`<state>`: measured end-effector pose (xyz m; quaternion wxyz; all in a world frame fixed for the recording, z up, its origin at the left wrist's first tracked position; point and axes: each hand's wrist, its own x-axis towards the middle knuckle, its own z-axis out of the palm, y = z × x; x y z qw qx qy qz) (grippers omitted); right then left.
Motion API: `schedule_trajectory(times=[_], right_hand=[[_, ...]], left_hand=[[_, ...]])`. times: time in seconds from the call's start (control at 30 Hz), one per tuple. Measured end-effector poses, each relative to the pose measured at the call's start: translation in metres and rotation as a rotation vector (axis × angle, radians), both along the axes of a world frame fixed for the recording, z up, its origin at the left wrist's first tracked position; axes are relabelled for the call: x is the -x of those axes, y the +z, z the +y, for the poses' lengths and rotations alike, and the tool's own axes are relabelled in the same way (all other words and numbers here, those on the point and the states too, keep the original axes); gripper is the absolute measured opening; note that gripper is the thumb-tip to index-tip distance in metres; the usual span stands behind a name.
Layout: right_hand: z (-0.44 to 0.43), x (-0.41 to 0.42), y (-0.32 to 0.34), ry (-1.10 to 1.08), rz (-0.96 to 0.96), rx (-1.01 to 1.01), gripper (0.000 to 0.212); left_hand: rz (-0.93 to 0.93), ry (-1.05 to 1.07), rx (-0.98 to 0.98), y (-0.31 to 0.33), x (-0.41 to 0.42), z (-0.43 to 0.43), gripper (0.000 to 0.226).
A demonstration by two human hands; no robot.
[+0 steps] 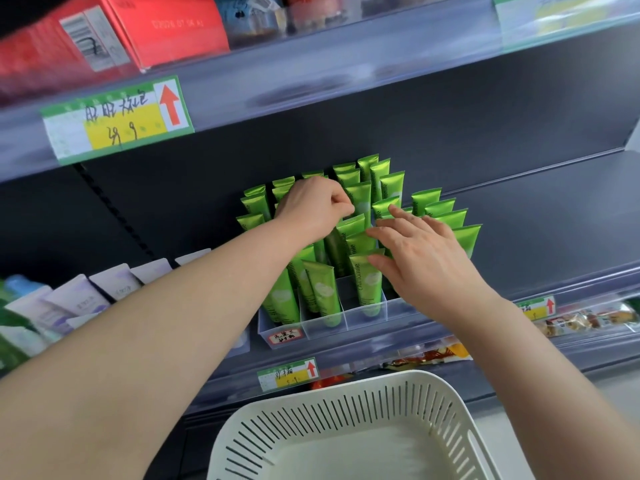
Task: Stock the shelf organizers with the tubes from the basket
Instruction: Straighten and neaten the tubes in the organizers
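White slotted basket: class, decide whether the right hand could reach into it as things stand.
Probably yes. The basket sits open-topped below the shelf with nothing over it, and the right hand rests flat-fingered on green tubes, gripping nothing.

1. The green tubes point(367, 285) are a glossy metallic leaf green, each with a pale whitish-green blotch on the front and dark lettering down one side.
2. The organizer point(365, 315) is clear plastic. Its small label point(285, 336) is white with a red border and dark handwriting.
3. The basket point(346, 407) is cream-white, its walls patterned with narrow slots.
4. The shelf back panel point(485, 109) is dark slate grey.
5. The price tag point(117, 119) is green-edged with a yellow field and a red arrow on white.
6. The boxes point(166, 26) above are red.
7. The lilac tubes point(76, 299) at left are pale lilac and white.
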<state>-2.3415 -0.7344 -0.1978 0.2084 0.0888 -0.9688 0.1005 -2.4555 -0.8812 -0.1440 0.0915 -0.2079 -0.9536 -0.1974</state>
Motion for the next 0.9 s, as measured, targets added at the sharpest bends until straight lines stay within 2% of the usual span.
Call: schedule_trajectory(times=[0.07, 0.23, 0.3, 0.6, 0.9], right_hand=[[-0.002, 0.0, 0.0, 0.002, 0.001, 0.003, 0.043], [-0.003, -0.002, 0.0, 0.003, -0.015, 0.006, 0.044], [-0.001, -0.002, 0.001, 0.004, -0.013, 0.01, 0.045], [0.003, -0.001, 0.002, 0.005, -0.032, 0.041, 0.047], [0.002, -0.001, 0.002, 0.018, -0.04, 0.039, 0.049]], left_hand=[[0.041, 0.039, -0.012, 0.002, 0.004, -0.003, 0.008], [0.021, 0.069, 0.204, 0.002, 0.012, -0.004, 0.015], [0.023, 0.094, 0.229, 0.0, 0.016, -0.002, 0.013], [0.104, 0.067, 0.189, -0.007, 0.019, 0.019, 0.014], [0.047, 0.036, 0.083, -0.003, 0.016, 0.017, 0.022]])
